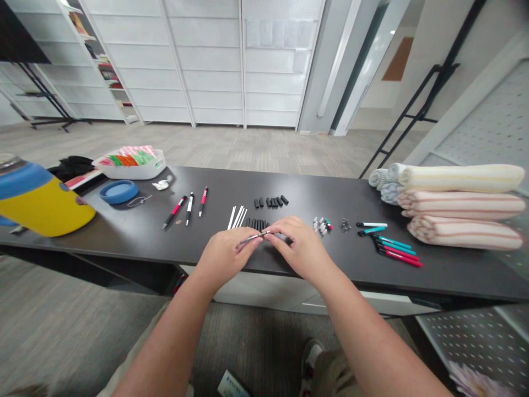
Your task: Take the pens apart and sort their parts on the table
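My left hand [231, 251] pinches a slim pen refill [249, 239] over the front of the dark table. At the refill's tip, the fingers of my right hand [301, 245] close from the other side, with the fingertips of both hands nearly meeting. A dark piece [285, 239] shows under my right hand, partly hidden. Just beyond my hands lie a row of black grip sleeves [258, 224] and several white refills [237, 217]. A second group of black sleeves [270, 202] sits farther back.
Assembled pens [189, 209] lie left of my hands. To the right are small clicker parts [321, 225], springs [345, 225] and coloured pen barrels [399, 249]. Rolled towels [463, 207] are stacked at the right end. A white basket [140, 171], blue lid [119, 191] and yellow-blue container [41, 201] stand left.
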A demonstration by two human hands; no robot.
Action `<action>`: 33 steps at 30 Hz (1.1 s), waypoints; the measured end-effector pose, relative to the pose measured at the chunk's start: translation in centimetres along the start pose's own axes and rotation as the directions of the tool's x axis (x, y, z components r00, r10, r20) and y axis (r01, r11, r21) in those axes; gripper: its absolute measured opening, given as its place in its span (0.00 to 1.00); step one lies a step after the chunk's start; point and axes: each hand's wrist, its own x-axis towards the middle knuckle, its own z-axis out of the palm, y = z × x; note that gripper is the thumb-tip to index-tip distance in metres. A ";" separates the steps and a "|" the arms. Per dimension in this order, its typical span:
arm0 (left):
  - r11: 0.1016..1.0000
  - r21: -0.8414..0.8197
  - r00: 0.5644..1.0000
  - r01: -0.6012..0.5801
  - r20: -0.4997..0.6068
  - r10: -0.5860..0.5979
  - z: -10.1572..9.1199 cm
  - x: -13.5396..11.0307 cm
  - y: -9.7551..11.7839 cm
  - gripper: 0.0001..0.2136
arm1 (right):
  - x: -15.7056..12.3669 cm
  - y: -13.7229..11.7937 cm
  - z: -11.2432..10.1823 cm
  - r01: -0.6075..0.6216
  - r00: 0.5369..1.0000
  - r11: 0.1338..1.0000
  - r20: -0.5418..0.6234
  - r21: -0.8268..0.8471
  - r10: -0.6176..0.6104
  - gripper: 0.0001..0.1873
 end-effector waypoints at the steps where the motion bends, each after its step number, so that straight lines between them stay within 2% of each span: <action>1: 1.000 0.002 1.000 0.004 -0.006 -0.004 0.0 0.0 0.0 0.11 | 0.0 -0.1 0.0 0.001 1.000 1.000 -0.009 0.003 -0.001 0.06; 4: 0.999 0.005 0.998 0.040 -0.056 -0.040 0.2 0.0 -0.2 0.11 | -0.1 -0.1 -0.1 -0.029 0.998 1.000 -0.059 -0.003 0.028 0.05; 7: 0.995 0.021 0.991 0.094 -0.102 -0.091 0.4 0.0 -0.3 0.10 | -0.5 0.4 -0.2 -0.147 0.979 0.976 -0.164 -0.161 0.120 0.07; 9: 0.991 0.049 0.986 0.125 -0.117 -0.119 0.3 0.1 -0.2 0.11 | -0.8 0.8 -0.2 -0.245 0.959 0.908 -0.223 -0.340 0.175 0.09; 11: 0.986 0.081 0.983 0.144 -0.126 -0.133 0.3 0.1 -0.2 0.11 | -1.0 1.1 -0.2 -0.307 0.948 0.818 -0.234 -0.487 0.216 0.10; 15: 0.982 0.108 0.981 0.155 -0.138 -0.140 0.3 0.2 -0.3 0.11 | -1.2 1.1 -0.2 -0.343 0.939 0.695 -0.202 -0.632 0.279 0.12; 21: 0.980 0.109 0.979 0.167 -0.133 -0.152 0.4 0.1 -0.4 0.11 | -0.9 1.1 -0.2 -0.357 0.920 0.645 -0.135 -0.676 0.368 0.15; 27: 0.977 0.114 0.978 0.178 -0.132 -0.163 0.4 0.2 -0.3 0.11 | -0.8 0.9 -0.3 -0.328 0.911 0.634 -0.058 -0.701 0.408 0.15; 33: 0.980 0.115 0.980 0.165 -0.126 -0.151 0.4 0.1 -0.4 0.11 | -0.8 0.5 -0.4 -0.338 0.909 0.642 -0.061 -0.688 0.413 0.15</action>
